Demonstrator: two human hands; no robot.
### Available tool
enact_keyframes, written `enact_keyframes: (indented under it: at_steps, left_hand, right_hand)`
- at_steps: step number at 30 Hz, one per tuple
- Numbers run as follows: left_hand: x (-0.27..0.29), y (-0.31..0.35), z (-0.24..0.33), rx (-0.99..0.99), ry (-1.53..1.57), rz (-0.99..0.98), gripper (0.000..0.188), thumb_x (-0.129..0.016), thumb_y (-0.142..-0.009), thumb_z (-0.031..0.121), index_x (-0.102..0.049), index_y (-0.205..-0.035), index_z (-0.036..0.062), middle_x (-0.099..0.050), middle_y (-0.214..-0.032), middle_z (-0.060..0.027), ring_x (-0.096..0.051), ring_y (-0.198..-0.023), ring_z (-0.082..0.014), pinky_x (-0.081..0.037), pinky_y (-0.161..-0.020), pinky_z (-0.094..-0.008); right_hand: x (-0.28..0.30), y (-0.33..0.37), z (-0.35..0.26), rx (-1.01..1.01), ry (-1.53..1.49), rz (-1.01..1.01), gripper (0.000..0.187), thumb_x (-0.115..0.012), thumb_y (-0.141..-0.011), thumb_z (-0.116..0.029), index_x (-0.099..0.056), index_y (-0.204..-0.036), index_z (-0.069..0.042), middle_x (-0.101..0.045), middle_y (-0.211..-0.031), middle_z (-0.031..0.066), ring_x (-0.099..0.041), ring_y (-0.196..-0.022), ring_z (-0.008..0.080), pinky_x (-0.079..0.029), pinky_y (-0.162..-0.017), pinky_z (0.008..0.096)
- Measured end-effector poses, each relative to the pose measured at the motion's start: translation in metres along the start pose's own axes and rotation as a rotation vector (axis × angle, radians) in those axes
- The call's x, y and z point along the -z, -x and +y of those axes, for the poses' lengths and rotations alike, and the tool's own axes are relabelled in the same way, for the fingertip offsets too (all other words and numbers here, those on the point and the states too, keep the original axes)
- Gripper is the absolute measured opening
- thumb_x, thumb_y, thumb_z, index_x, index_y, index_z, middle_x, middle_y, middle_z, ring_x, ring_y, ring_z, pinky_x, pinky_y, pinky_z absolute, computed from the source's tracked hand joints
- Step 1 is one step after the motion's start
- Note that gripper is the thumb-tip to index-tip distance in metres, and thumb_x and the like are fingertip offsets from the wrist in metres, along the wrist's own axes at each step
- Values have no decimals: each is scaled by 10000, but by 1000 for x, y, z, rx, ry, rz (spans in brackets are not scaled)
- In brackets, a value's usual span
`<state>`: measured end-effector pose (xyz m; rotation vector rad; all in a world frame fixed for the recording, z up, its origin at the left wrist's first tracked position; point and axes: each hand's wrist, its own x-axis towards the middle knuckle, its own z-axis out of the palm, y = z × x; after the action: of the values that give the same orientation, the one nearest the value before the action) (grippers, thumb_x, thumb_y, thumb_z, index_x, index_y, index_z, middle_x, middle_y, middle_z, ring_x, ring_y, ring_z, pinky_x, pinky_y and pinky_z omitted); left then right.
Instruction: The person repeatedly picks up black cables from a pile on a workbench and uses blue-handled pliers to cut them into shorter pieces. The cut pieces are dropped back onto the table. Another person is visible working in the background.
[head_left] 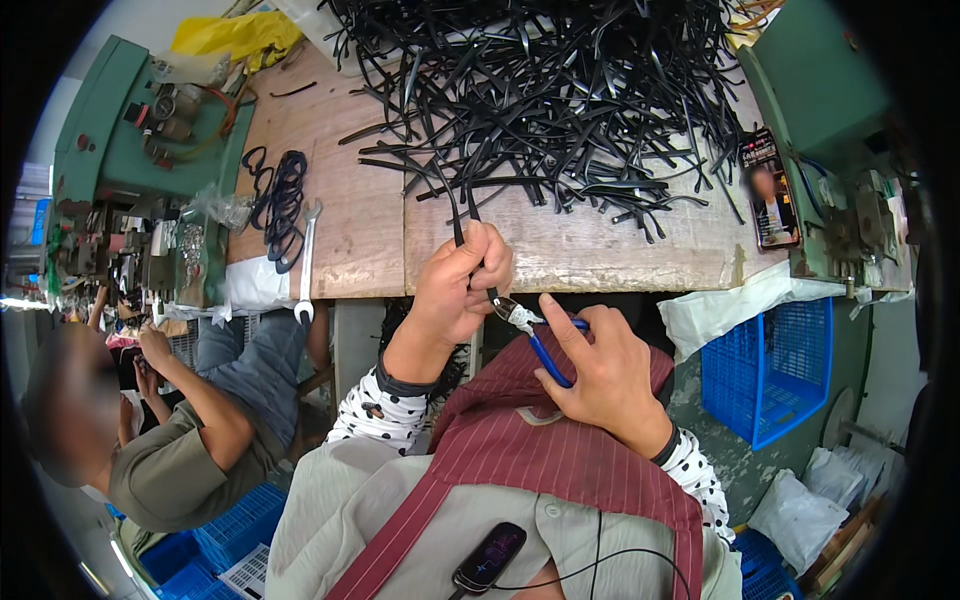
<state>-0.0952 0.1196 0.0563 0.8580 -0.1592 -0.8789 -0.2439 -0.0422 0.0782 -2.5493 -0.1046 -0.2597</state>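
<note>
My left hand [460, 285] is closed round a slim black eyeglass temple [457, 222], its upper part sticking out above the fist. A second dark strip beside it may be held too; I cannot tell. In my right hand [612, 375] are cutting pliers [520, 317] with blue handles, the fingers and thumb round the grips. The jaws are at the lower end of the black piece, just below my left fist; whether they bite on it is too small to see. Beyond both hands lies a big heap of black eyeglass temples [570, 120] on the wooden table [350, 235].
A wrench [308, 255] and coiled black cords [286, 205] lie on the table's left. Green machines [130, 120] flank the table, with a blue crate [765, 370] below at right. At left sits another person [190, 450], close to the table.
</note>
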Motion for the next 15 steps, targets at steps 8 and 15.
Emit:
enact_keyframes:
  at_steps: [8,15]
  left_hand:
    - [-23,3,-31,-588,33,348,400,-341,-1068,394,-430,-807,104,-344,-623,24,-253,-497,-66,-234,-442,-218]
    - [-24,-1,-53,-983,-393,400,429,-398,-1038,439,-434,-831,65,-399,-692,-18,-322,-578,-87,-278,-532,-238]
  right_hand:
    - [-10,-1,1,-41,-144,48,788,-821,-624,-211,-558,-1365,-148,-519,-834,105,-574,-688,260,-489,-578,363]
    - [-11,2,-3,-165,-374,-74,836,-824,-652,-276,-510,-1414,-138,-535,-809,116,-607,-680,271,-512,-606,384]
